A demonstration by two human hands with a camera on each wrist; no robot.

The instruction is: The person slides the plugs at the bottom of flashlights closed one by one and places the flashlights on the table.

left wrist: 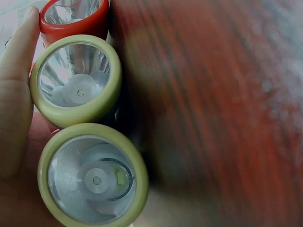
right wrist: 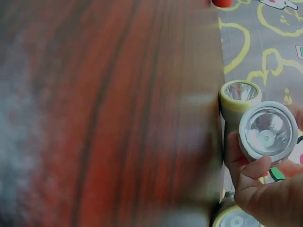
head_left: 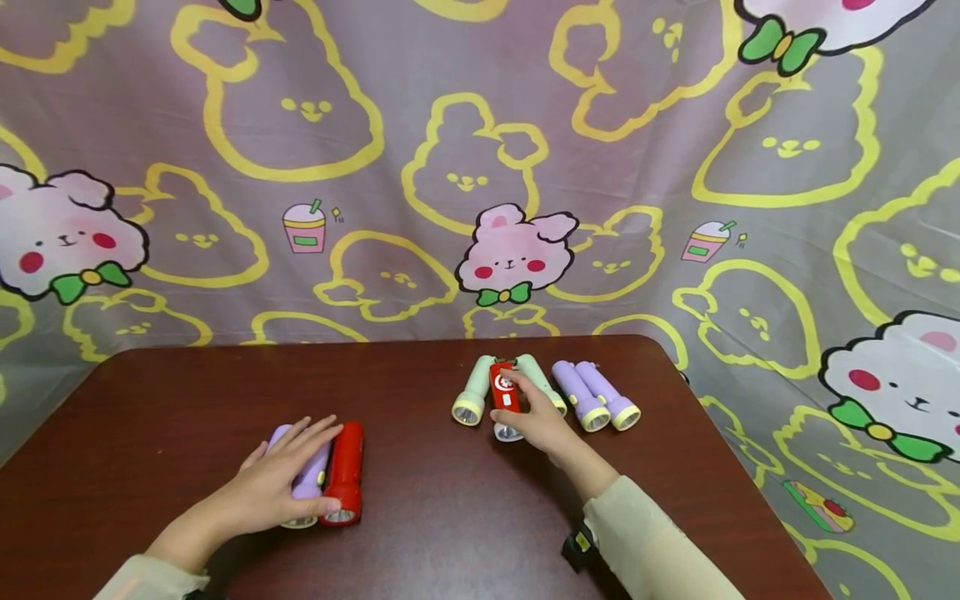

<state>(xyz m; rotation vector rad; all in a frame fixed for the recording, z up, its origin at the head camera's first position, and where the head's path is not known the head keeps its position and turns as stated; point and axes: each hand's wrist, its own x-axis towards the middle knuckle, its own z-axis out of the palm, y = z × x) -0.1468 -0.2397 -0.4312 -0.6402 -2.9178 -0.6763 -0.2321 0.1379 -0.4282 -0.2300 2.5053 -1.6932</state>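
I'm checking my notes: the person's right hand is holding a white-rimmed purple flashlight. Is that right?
Not quite: the white-rimmed flashlight that the right hand is holding is red, not purple, as the head view shows.

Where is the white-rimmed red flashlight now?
Head view, just right of centre: the red flashlight is in the right hand, between two pale green flashlights.
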